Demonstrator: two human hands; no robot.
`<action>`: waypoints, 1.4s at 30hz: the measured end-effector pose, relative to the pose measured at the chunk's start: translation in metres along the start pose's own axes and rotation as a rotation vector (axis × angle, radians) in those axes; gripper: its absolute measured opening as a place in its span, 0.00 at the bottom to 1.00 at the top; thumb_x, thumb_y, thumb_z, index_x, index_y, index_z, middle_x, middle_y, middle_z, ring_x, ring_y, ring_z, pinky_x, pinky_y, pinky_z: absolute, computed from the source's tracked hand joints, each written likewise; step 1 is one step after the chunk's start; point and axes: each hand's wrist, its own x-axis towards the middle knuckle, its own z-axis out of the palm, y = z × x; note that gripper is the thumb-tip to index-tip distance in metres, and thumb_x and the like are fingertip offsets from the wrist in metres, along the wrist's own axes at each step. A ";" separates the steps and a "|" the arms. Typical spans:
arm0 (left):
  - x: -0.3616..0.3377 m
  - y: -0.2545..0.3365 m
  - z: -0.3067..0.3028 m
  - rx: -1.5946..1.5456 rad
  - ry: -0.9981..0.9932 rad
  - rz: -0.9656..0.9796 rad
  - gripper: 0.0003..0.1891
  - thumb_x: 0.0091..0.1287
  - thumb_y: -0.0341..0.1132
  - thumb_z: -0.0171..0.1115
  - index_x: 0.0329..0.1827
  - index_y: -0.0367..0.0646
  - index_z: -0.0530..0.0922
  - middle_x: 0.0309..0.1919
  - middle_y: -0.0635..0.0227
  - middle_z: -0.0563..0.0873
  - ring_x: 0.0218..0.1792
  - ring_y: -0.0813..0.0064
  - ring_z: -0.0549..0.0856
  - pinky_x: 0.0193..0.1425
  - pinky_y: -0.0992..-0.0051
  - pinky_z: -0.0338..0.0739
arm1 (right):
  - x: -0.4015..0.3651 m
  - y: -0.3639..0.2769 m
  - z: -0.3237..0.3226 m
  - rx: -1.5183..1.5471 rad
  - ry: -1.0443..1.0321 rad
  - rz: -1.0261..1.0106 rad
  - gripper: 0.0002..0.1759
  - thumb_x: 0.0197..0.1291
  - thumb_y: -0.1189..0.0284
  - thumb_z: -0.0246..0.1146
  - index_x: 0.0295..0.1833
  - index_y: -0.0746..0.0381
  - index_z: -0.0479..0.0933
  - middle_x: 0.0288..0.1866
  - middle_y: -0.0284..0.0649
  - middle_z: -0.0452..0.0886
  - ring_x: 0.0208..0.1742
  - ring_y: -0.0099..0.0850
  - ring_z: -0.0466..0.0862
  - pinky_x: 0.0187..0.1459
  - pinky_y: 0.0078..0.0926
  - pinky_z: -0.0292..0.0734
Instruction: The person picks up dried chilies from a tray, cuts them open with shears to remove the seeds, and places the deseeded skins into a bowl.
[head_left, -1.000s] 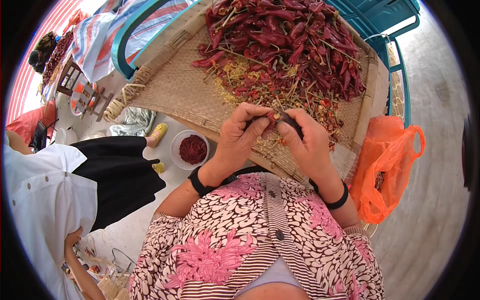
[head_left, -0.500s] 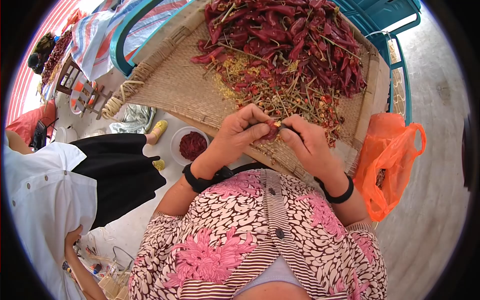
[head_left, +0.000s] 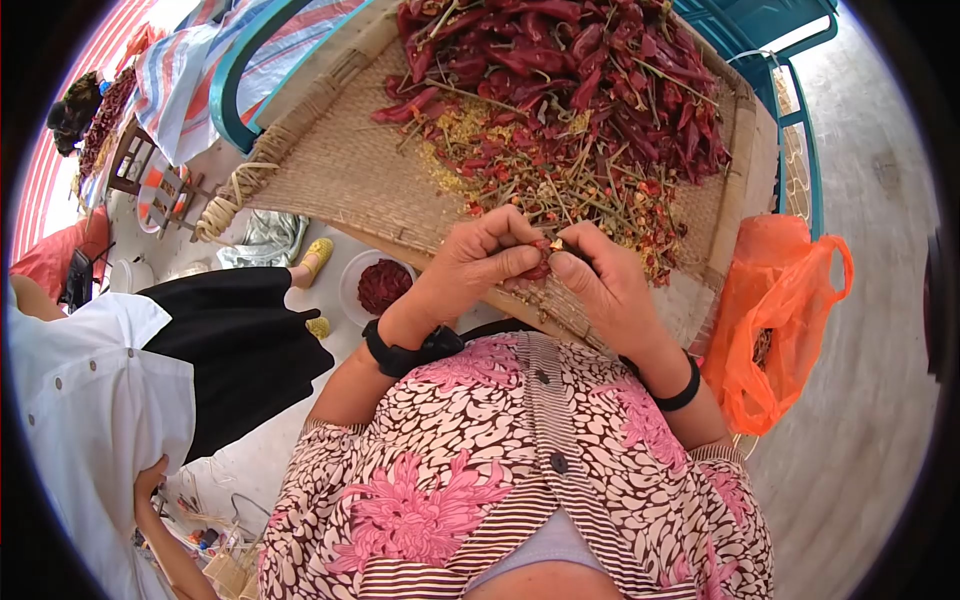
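My left hand and my right hand meet over the near edge of a woven tray. Both pinch one small dried red chili between thumbs and fingertips. My right hand also seems to hold a dark narrow tool, mostly hidden by the fingers. A big heap of dried red chilies fills the far part of the tray. Loose stems and yellow seeds lie scattered just beyond my hands.
A white bowl of chili pieces stands on the floor below the tray. An orange plastic bag hangs at the right. A person in a white shirt and black skirt sits at my left. Teal chair frames stand behind the tray.
My hands have shifted slightly up and left with the chili still pinched between them. The tool's dark end, visible a second ago, is now mostly covered by my right fingers.
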 end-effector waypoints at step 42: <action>-0.154 -0.149 -0.271 0.959 0.406 -0.660 0.13 0.56 0.24 0.63 0.45 0.43 0.83 0.35 0.61 0.89 0.39 0.68 0.88 0.45 0.70 0.80 | 0.040 0.067 -0.048 -0.791 0.095 0.411 0.17 0.71 0.60 0.51 0.61 0.54 0.68 0.36 0.52 0.83 0.40 0.53 0.83 0.41 0.49 0.74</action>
